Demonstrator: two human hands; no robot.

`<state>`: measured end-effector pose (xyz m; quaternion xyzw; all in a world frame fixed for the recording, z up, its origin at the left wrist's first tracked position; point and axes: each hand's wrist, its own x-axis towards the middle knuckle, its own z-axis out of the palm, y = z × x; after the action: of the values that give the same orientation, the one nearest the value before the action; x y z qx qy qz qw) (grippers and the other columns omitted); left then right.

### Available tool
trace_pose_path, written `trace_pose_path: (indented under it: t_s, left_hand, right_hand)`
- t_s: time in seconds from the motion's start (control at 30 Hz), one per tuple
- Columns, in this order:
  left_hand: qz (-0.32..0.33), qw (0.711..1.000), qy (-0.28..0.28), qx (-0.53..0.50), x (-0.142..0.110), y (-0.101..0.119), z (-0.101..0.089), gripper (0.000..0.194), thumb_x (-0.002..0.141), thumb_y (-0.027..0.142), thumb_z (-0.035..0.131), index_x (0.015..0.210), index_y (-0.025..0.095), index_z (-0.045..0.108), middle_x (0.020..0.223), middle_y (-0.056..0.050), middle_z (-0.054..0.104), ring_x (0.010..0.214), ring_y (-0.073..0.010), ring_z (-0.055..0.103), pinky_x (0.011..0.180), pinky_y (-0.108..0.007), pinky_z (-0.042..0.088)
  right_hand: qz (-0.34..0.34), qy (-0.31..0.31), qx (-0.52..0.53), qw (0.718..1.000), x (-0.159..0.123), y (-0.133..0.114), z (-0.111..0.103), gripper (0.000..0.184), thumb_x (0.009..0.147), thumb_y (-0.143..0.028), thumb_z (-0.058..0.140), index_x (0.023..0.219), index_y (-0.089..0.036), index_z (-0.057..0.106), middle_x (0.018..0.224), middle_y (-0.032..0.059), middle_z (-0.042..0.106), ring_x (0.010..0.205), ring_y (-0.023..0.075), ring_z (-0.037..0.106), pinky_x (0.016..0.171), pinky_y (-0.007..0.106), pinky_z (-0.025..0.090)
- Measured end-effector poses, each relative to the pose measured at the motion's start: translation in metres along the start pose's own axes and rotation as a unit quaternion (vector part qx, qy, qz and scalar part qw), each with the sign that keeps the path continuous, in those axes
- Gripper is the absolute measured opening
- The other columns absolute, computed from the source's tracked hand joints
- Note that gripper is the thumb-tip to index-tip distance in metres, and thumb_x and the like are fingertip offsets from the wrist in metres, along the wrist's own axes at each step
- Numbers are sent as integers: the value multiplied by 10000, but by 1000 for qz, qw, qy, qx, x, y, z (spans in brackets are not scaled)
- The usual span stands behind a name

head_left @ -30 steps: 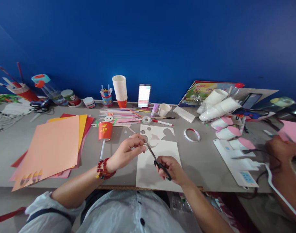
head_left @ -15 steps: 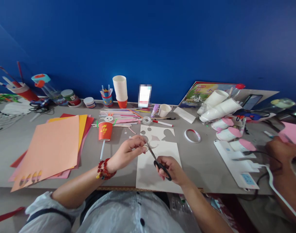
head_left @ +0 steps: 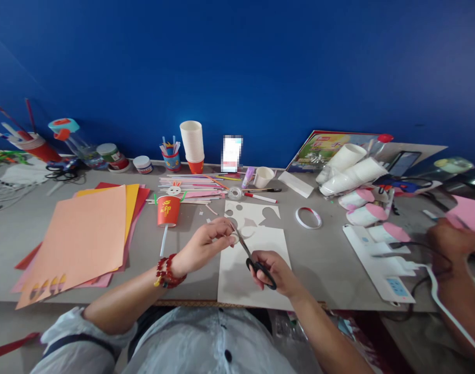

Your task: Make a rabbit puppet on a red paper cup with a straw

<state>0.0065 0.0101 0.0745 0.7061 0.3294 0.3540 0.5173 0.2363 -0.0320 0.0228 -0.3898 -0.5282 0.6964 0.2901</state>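
Note:
My left hand (head_left: 212, 240) pinches a small piece of white paper (head_left: 234, 237) between thumb and fingers. Black-handled scissors (head_left: 249, 254) are in my right hand (head_left: 275, 270), their blades reaching up to the paper at my left fingertips. Below both hands lies a white sheet (head_left: 253, 280). Just beyond it is another white sheet with round holes cut out (head_left: 253, 209), with curved scraps near it. To the left of my left hand stands a red paper cup (head_left: 168, 212) with a white rabbit face on top and a straw underneath.
Coloured paper sheets (head_left: 77, 234) are stacked at left. Sticks and straws (head_left: 190, 188), a clear tape roll (head_left: 234, 193) and a red marker (head_left: 262, 198) lie behind my hands. A white tape ring (head_left: 308, 217) and power strip (head_left: 379, 265) are at right, beside another person's hand (head_left: 453, 239).
The scissors' handles have opened slightly wider in my right hand. My left hand keeps its pinch on the paper piece, almost unmoved.

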Motion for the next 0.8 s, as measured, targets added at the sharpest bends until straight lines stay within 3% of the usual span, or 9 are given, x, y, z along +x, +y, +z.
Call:
trace_pose_path:
  t_s: [0.53,0.8]
  left_hand:
    - [-3,1000,5,14,0,0,2,307,945,360,511,724,164,595,990,-77,619,995,-201,563,860,-284,430]
    - [-1,1000,7,15,1,0,1,294,938,347,507,716,167,580,981,-77,616,989,-203,561,857,-295,431]
  right_hand:
    - [11,12,-2,1000,0,-1,2,608,559,-715,780,660,-176,518,520,-43,527,414,70,447,413,195,336]
    - [1,14,-10,1000,0,2,1,588,598,-703,767,658,-180,508,505,-49,507,407,66,424,409,192,314]
